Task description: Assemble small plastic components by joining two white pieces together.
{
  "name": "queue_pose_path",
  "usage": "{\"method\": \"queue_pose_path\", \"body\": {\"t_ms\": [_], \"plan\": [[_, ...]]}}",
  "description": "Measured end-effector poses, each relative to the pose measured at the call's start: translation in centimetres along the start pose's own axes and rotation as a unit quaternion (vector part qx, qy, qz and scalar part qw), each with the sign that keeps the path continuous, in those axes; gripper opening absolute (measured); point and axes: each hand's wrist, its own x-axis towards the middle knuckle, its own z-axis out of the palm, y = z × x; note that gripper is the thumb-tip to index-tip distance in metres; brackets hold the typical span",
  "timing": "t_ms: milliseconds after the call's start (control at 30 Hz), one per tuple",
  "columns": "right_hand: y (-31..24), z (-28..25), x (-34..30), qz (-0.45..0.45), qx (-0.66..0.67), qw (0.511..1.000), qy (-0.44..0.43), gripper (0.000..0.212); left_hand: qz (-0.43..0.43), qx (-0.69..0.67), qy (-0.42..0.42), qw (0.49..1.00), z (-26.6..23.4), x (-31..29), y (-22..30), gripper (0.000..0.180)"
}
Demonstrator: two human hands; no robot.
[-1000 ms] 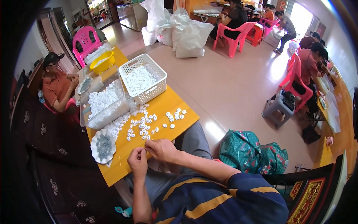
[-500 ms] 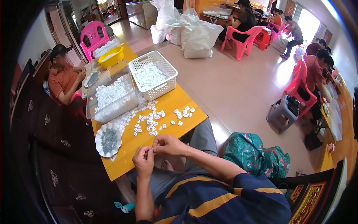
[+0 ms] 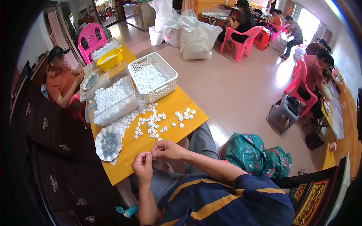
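Just off the near edge of the yellow table (image 3: pixel 181 98), my left hand (image 3: pixel 143 168) and my right hand (image 3: pixel 167 150) meet with their fingertips pinched together. Whatever they hold is too small to make out. Beyond them, small white plastic pieces (image 3: pixel 152 124) with dark holes lie scattered, and a separate cluster of the same pieces (image 3: pixel 184 114) sits to the right. Left of my hands, a white scalloped dish (image 3: pixel 98 145) holds a heap of small grey parts (image 3: pixel 109 144).
A clear bin (image 3: pixel 90 110) and a white slotted basket (image 3: pixel 161 89), both full of white pieces, stand at the table's far side. A yellow basin (image 3: pixel 117 57) is behind them. A person (image 3: pixel 62 81) sits at left. Green bags (image 3: pixel 245 154) lie on the floor at right.
Both hands have shifted slightly left and down in the picture, fingertips still together. The whole view has moved slightly; the pieces on the table look the same.
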Motion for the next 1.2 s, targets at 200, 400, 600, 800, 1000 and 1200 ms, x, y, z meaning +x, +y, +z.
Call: {"method": "queue_pose_path", "body": {"t_ms": [200, 400, 600, 800, 1000, 1200], "plan": [[0.4, -1.4, -0.3, 0.057, 0.081, 0.995, -0.026, 0.015, -0.054, -0.054, -0.035, 0.996, 1.1, 0.4, 0.9, 0.006], [1.8, -2.6, -0.2, 0.087, 0.153, 0.984, -0.028, 0.014, -0.063, -0.027, -0.054, 0.996, 1.9, 0.7, 1.0, 0.004], [2.0, -3.6, -0.3, 0.073, 0.158, 0.985, 0.015, 0.012, -0.043, -0.008, -0.079, 0.996, 3.1, 1.5, 1.3, 0.005], [2.1, -3.9, -0.1, 0.059, 0.112, 0.992, 0.01, 0.014, -0.069, -0.038, -0.095, 0.992, 3.2, 2.3, 0.5, 0.004], [1.9, -4.0, 0.0, 0.03, 0.134, 0.99, 0.036, 0.013, -0.094, -0.05, -0.076, 0.991, 2.6, 2.4, -0.7, 0.003], [0.7, -3.6, -0.5, 0.021, 0.107, 0.99, 0.088, 0.01, -0.079, -0.057, -0.086, 0.991, 3.4, 3.1, 0.0, 0.001]]}}
